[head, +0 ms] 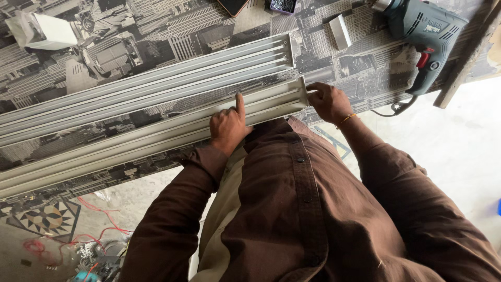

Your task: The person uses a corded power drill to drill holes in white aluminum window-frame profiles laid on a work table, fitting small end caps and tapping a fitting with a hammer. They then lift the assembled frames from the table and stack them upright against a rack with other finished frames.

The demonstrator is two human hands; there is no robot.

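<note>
**A:** what's that rail [156,133] like?

**B:** long pale-grey ribbed metal channel, lying right under both hands. Left hand [228,127] presses on it, fist curled, index finger pointing up. Right hand [329,102] pinches its end, fingers closed on the edge.

**A:** anything else?

**B:** second rail [146,86] just past the hands, drill [425,39] beyond the right.

Both long grey rails [146,78] run off the left frame edge, far ends unseen. Drill [425,31] at upper right: chuck cut by the top edge. Dark flat thing [232,5] and small container [282,5] at top centre are cropped too, contents too small to tell. Right hand [329,102] fingertips hidden behind the near rail's end. Floor clutter at lower left [99,256] is blurry.
</note>
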